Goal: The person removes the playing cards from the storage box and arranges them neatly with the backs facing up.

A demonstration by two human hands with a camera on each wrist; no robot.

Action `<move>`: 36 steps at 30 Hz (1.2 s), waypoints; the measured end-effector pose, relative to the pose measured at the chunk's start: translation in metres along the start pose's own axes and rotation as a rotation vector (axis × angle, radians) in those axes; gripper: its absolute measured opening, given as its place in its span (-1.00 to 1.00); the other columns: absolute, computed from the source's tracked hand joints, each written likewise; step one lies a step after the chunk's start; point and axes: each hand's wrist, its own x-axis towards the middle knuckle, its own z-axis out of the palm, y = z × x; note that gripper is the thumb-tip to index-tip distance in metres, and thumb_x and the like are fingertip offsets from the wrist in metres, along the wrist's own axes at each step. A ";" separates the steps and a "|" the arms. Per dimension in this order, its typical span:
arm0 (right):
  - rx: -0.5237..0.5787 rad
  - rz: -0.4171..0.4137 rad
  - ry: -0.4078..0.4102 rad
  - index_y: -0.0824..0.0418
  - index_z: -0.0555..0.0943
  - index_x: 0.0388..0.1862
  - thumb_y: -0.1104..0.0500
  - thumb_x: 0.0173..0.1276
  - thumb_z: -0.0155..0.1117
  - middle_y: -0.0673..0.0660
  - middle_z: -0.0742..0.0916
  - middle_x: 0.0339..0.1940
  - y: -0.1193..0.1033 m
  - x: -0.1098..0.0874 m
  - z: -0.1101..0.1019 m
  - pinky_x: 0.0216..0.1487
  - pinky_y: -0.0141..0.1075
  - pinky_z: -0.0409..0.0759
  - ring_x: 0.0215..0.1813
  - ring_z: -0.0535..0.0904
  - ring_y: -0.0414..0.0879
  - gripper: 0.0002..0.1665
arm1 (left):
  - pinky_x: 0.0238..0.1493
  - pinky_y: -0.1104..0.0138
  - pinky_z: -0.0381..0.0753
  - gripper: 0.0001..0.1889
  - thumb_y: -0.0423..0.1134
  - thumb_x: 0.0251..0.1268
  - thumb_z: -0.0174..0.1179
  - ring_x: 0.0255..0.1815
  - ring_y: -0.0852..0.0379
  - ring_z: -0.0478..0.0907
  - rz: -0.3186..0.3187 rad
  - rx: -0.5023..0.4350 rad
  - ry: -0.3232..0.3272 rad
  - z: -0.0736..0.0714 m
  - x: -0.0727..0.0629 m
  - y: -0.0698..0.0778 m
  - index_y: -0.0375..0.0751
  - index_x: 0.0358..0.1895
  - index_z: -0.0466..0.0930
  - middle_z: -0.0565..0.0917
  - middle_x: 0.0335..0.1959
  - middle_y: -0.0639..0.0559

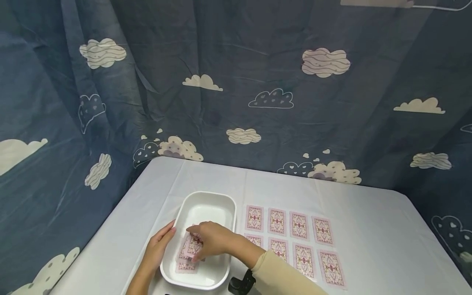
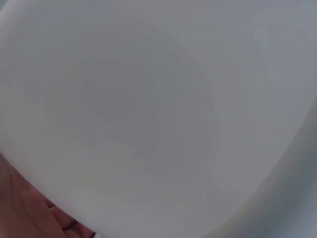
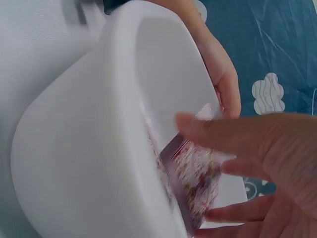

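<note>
A white rectangular tray (image 1: 206, 205) with rounded corners stands on the table, with patterned pink-and-red playing cards (image 1: 186, 267) lying face down in its near left part. My left hand (image 1: 156, 248) holds the tray by its left side, the fingers partly hidden by the wall; in the left wrist view the tray's outside fills most of the picture. Reaching in over the right rim, my right hand (image 1: 212, 241) grips playing cards (image 3: 195, 171) between thumb and fingers, low over the others. How many it grips I cannot tell.
To the right of the tray, more face-down cards (image 1: 277, 221) lie in two rows on the white-covered table (image 1: 383, 237). A black device (image 1: 242, 282) sits at my right wrist. Behind the table hangs a dark blue cloth (image 1: 228, 45) printed with clouds.
</note>
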 end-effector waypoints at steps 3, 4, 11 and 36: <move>-0.024 -0.059 0.039 0.17 0.48 0.18 -0.09 -0.07 0.50 -0.02 0.64 -0.05 0.005 -0.008 -0.006 0.00 -0.46 0.43 -0.07 0.49 -0.29 -0.19 | 0.30 0.07 0.12 -0.49 -0.10 0.36 0.02 0.33 -0.16 0.14 -0.009 -0.005 0.003 0.001 0.000 0.000 -0.35 0.26 0.31 0.29 0.30 -0.20; -0.027 -0.074 0.054 0.16 0.48 0.18 -0.11 -0.04 0.48 0.00 0.62 -0.01 0.007 -0.012 -0.010 0.05 -0.44 0.41 -0.01 0.49 -0.26 -0.20 | 0.30 0.08 0.13 -0.49 -0.10 0.36 0.02 0.33 -0.15 0.14 -0.013 -0.006 0.005 0.001 0.000 0.000 -0.35 0.26 0.32 0.29 0.30 -0.19; -0.012 -0.027 0.104 0.09 0.44 0.25 -0.12 0.02 0.42 0.21 0.49 0.20 0.019 -0.049 -0.041 0.18 -0.24 0.38 0.20 0.40 -0.01 -0.20 | 0.31 0.08 0.10 -0.49 -0.10 0.36 0.02 0.33 -0.13 0.15 -0.021 0.008 0.013 -0.001 -0.001 0.002 -0.34 0.26 0.32 0.31 0.29 -0.17; -0.098 0.003 0.242 0.01 0.49 0.21 -0.28 -0.01 0.37 0.22 0.45 0.14 0.043 -0.169 0.012 0.02 -0.07 0.51 0.05 0.47 0.06 -0.20 | 0.34 0.04 0.02 -0.41 0.04 0.35 0.00 0.38 -0.12 0.06 -0.097 0.014 -0.011 0.002 0.000 0.003 -0.27 0.30 0.27 0.24 0.34 -0.12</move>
